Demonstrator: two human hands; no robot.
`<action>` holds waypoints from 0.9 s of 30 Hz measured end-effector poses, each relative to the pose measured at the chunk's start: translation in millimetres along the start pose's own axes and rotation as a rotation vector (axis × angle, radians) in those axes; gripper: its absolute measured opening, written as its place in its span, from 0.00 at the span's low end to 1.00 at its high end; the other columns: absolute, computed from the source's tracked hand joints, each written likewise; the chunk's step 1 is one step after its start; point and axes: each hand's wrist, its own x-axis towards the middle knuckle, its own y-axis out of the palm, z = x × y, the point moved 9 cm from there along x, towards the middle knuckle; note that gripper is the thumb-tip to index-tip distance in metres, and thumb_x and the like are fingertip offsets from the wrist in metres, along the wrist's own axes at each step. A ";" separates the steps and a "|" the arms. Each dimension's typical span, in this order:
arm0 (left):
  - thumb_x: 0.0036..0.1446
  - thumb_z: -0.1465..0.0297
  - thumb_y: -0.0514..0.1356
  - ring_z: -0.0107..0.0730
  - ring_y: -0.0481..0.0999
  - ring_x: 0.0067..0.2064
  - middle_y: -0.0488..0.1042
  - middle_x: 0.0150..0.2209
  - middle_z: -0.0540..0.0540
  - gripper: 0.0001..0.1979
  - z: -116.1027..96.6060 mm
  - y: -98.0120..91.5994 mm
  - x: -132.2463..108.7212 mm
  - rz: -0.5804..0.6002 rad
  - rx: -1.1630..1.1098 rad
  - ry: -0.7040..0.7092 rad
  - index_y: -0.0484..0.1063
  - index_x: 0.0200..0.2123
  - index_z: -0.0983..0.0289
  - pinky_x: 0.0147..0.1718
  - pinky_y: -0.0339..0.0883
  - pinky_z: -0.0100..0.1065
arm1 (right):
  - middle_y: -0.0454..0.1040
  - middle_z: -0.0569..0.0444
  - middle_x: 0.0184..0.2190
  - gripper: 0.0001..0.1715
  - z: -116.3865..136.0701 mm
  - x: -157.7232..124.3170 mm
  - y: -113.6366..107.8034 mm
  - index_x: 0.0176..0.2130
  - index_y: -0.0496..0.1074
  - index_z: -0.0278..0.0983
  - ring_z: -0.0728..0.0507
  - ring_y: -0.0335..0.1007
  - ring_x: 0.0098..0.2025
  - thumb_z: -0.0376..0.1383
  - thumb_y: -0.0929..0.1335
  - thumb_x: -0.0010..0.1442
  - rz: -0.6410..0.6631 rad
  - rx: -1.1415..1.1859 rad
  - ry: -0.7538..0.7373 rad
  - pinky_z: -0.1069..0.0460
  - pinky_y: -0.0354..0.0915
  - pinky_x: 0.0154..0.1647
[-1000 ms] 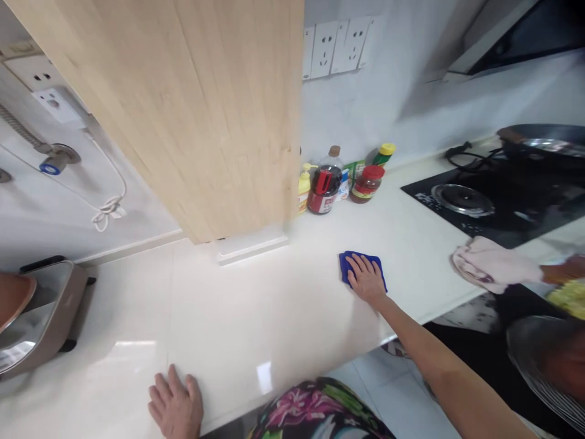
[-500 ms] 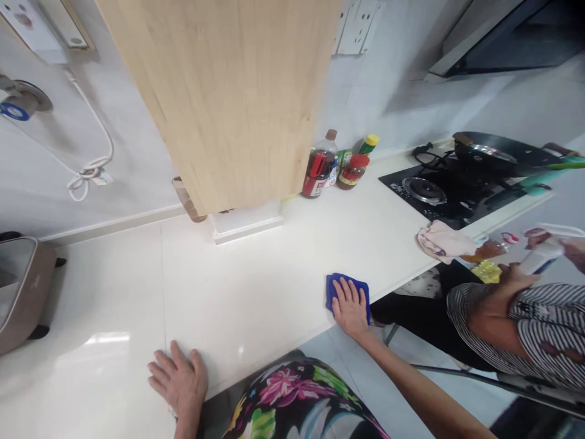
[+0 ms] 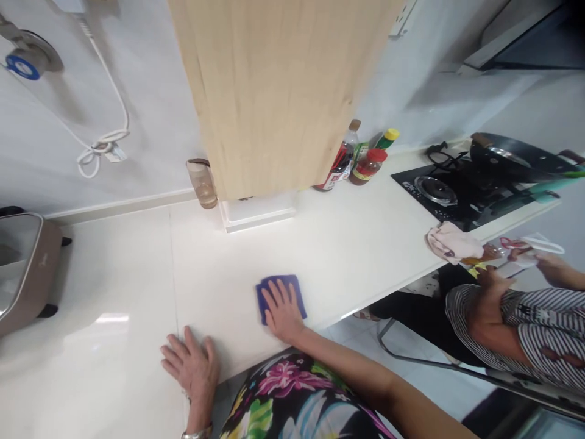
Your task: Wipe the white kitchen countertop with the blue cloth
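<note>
My right hand (image 3: 282, 311) presses the blue cloth (image 3: 280, 296) flat, fingers spread; left hand (image 3: 192, 364) open on the worktop (image 3: 347, 244). Cloth looks soft, light, limp; I'd pinch an edge.

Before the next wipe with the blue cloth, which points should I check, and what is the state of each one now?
1. Right hand lies flat on the blue cloth: ok.
2. Left hand braced flat on the white countertop: ok.
3. Countertop beside the cloth bare: ok.
4. Sauce bottles stand far from the cloth: ok.
5. Cloth damp enough: cannot tell.
</note>
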 end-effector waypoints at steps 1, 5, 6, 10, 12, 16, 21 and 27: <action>0.67 0.60 0.45 0.65 0.36 0.73 0.47 0.70 0.79 0.32 -1.2 -0.6 -0.2 -0.009 0.006 0.006 0.59 0.66 0.77 0.66 0.41 0.65 | 0.43 0.44 0.74 0.39 11.8 12.1 -0.2 0.72 0.50 0.37 0.30 0.32 0.74 0.44 0.60 0.67 0.011 0.035 -0.037 0.29 0.27 0.71; 0.67 0.60 0.45 0.67 0.39 0.73 0.48 0.70 0.80 0.33 -6.7 -3.9 -0.4 -0.046 0.034 0.021 0.59 0.66 0.77 0.66 0.42 0.66 | 0.42 0.43 0.74 0.38 42.6 46.2 -2.5 0.72 0.49 0.36 0.30 0.29 0.75 0.45 0.60 0.68 0.030 0.154 -0.140 0.28 0.28 0.72; 0.67 0.60 0.45 0.67 0.39 0.72 0.48 0.70 0.80 0.33 -8.2 -4.9 -0.2 -0.053 0.038 0.022 0.59 0.66 0.78 0.66 0.42 0.66 | 0.42 0.43 0.74 0.38 44.1 49.0 -3.2 0.71 0.50 0.36 0.30 0.29 0.75 0.45 0.59 0.69 0.028 0.174 -0.154 0.28 0.29 0.72; 0.65 0.59 0.46 0.68 0.41 0.72 0.48 0.70 0.80 0.34 -14.5 -9.3 1.3 -0.072 0.040 0.028 0.58 0.66 0.78 0.65 0.42 0.67 | 0.47 0.49 0.73 0.36 30.0 31.3 -6.6 0.71 0.52 0.40 0.35 0.31 0.75 0.44 0.61 0.68 0.005 0.233 -0.270 0.31 0.32 0.74; 0.65 0.59 0.45 0.67 0.41 0.72 0.48 0.70 0.79 0.34 -16.8 -10.9 2.3 -0.075 0.034 0.026 0.57 0.67 0.77 0.65 0.41 0.66 | 0.50 0.52 0.73 0.36 10.4 9.5 -9.0 0.70 0.54 0.42 0.37 0.33 0.75 0.43 0.62 0.67 -0.008 0.238 -0.312 0.32 0.33 0.74; 0.64 0.59 0.46 0.67 0.40 0.72 0.46 0.71 0.77 0.35 -19.7 -8.5 3.2 -0.046 0.031 0.011 0.55 0.68 0.75 0.64 0.41 0.69 | 0.50 0.52 0.72 0.38 -46.6 -36.2 -16.7 0.70 0.55 0.42 0.36 0.33 0.75 0.40 0.64 0.64 -0.016 0.185 -0.246 0.31 0.34 0.73; 0.64 0.59 0.46 0.68 0.41 0.72 0.47 0.71 0.76 0.35 -23.8 -9.1 2.7 -0.076 0.011 0.038 0.55 0.68 0.74 0.64 0.42 0.69 | 0.51 0.52 0.72 0.39 -113.5 -79.0 -31.7 0.70 0.54 0.42 0.35 0.36 0.75 0.38 0.63 0.63 -0.016 0.099 -0.193 0.30 0.38 0.73; 0.64 0.53 0.46 0.68 0.56 0.67 0.58 0.66 0.78 0.35 8.0 -14.1 10.3 0.031 0.009 0.163 0.65 0.63 0.74 0.59 0.55 0.67 | 0.51 0.50 0.72 0.38 -190.5 -102.3 -42.1 0.70 0.54 0.42 0.36 0.39 0.74 0.37 0.62 0.62 -0.053 -0.006 -0.142 0.31 0.41 0.72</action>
